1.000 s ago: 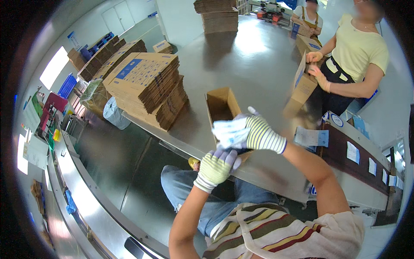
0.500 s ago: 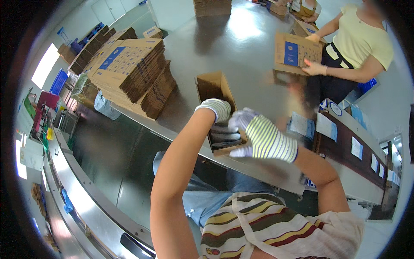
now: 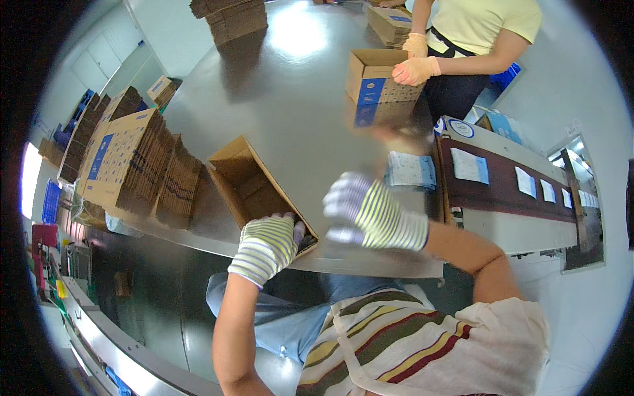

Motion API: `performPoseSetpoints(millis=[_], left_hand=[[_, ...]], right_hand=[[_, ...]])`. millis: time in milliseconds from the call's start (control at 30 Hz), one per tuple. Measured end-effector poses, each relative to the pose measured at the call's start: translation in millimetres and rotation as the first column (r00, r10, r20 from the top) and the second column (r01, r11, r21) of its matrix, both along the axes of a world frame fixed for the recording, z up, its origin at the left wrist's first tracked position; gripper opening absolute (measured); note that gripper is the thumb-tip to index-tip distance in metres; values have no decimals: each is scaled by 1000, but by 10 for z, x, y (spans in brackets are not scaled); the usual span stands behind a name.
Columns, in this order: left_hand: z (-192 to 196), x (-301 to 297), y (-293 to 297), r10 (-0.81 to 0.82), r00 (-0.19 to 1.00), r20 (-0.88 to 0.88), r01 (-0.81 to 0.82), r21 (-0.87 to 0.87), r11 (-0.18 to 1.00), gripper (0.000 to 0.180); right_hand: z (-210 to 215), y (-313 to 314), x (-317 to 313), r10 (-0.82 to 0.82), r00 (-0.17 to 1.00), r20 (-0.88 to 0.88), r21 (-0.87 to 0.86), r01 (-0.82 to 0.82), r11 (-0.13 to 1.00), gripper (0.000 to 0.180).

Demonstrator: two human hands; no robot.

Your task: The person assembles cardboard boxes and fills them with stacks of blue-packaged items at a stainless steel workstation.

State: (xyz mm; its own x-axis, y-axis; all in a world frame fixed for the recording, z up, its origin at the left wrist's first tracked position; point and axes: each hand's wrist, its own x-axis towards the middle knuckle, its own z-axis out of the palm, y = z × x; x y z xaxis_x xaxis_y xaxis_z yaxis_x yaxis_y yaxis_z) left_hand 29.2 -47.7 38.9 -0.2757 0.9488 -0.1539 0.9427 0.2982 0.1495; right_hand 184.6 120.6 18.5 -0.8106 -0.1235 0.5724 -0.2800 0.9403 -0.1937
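Steel table (image 3: pixel 290 86) fills most of the view. Big stack of flat cardboard cartons (image 3: pixel 135 165) sits at its left edge. Co-worker in yellow top, far side, w/ orange gloves on a printed brown box (image 3: pixel 376 82). Open cardboard box (image 3: pixel 254 191) lies near the front edge, mouth toward the person. Left hand (image 3: pixel 267 247), striped glove, is at that mouth w/ fingers curled over its near rim. Right hand (image 3: pixel 366 211), blurred, hangs just right of box, fingers loosely bent, holding nothing visible. White pouch (image 3: pixel 409 170) lies beyond it.
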Motion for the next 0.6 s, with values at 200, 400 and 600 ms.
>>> performPoseSetpoints(millis=[200,400,600], left_hand=[[-51,17,126,-38,999,-18,40,98,994,35],[-136,25,241,-46,998,46,42,87,995,36],[-138,5,132,-13,999,-30,17,145,989,34]], right_hand=[[-97,1911,809,-462,736,495,-39,550,834,37],[79,2696,1559,-526,498,689,57,687,725,28],[54,2666,1326,-459,416,785,84,663,744,30]])
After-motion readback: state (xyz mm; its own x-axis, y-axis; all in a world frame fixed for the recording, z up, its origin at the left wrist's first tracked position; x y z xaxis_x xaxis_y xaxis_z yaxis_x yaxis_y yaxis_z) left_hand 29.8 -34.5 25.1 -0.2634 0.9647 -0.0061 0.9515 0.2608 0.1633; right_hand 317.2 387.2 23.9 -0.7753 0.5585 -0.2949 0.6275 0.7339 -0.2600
